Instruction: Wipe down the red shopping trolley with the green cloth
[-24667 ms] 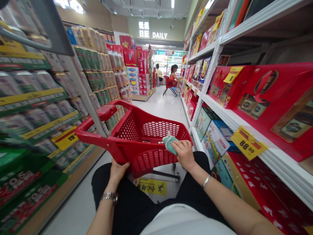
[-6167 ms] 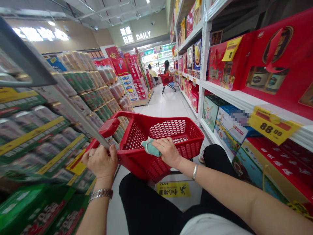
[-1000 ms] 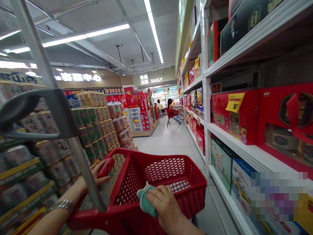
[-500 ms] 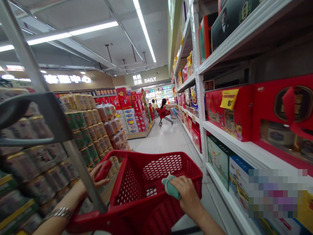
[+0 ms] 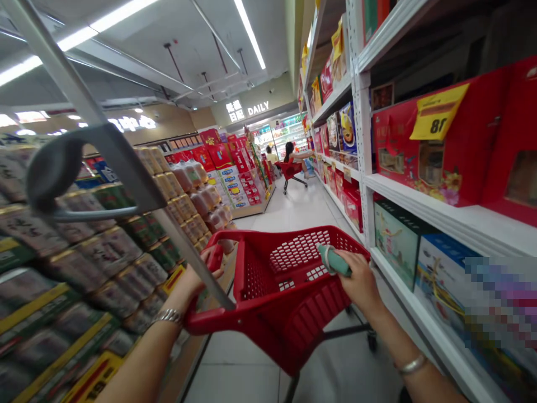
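A red plastic shopping cart (image 5: 268,336) stands tilted in my view, its basket with lattice walls in front of me. My left hand (image 5: 205,267), with a metal watch band at the wrist, is closed around the red handle (image 5: 215,258) at the basket's near left end. A grey metal pole partly covers that hand. In my right hand (image 5: 358,277) a folded green cloth (image 5: 335,261) with a pale edge is gripped, over the cart's right rim. Whether the cloth touches the rim I cannot tell.
Stacked drink packs (image 5: 100,257) line the left. White shelving (image 5: 419,196) with red gift boxes (image 5: 440,140) runs close along the right. A grey looped handle (image 5: 96,173) on the pole is near left. Down the aisle, a person (image 5: 289,151) is beside another red cart (image 5: 290,168).
The cart and both my hands sit farther right and higher in view, with more of both forearms showing. My right hand, still on the cloth, is now at the cart's right rim.
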A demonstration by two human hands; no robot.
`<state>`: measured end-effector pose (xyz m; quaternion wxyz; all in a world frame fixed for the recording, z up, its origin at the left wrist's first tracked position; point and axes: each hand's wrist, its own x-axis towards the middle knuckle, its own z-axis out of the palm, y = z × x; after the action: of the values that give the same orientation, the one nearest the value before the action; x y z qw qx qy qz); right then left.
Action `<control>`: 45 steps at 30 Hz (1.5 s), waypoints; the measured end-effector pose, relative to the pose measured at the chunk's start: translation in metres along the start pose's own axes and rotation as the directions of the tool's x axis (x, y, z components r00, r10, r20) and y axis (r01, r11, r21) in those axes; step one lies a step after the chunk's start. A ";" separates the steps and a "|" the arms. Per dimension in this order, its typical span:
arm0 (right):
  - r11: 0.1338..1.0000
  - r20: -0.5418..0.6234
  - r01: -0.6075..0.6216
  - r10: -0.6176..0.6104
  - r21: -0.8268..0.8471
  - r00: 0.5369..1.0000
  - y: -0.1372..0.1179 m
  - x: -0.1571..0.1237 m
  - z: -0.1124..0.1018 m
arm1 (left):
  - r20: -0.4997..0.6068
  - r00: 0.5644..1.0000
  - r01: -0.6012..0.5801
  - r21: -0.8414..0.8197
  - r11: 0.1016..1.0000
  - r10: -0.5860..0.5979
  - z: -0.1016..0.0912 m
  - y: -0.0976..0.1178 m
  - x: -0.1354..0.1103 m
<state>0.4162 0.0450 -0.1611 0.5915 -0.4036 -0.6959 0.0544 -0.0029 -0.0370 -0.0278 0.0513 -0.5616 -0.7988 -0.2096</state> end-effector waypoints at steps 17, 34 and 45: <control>0.895 0.174 0.275 -0.350 0.350 0.920 -0.176 -0.043 0.063 | 0.017 1.000 -0.001 0.069 0.998 -0.001 0.003 0.000 -0.008; 0.937 0.253 0.332 -0.349 0.109 0.902 -0.082 -0.048 0.037 | -0.004 0.997 0.072 0.105 0.992 -0.072 0.010 -0.036 -0.008; 0.932 0.224 0.275 -0.223 -0.238 0.949 0.027 -0.035 -0.004 | -0.025 0.998 0.057 0.090 0.994 -0.054 0.008 -0.035 0.001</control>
<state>0.4319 0.0392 -0.2019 0.4636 -0.3804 -0.7966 -0.0763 -0.0342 -0.0430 -0.0440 0.0799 -0.5338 -0.8221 -0.1810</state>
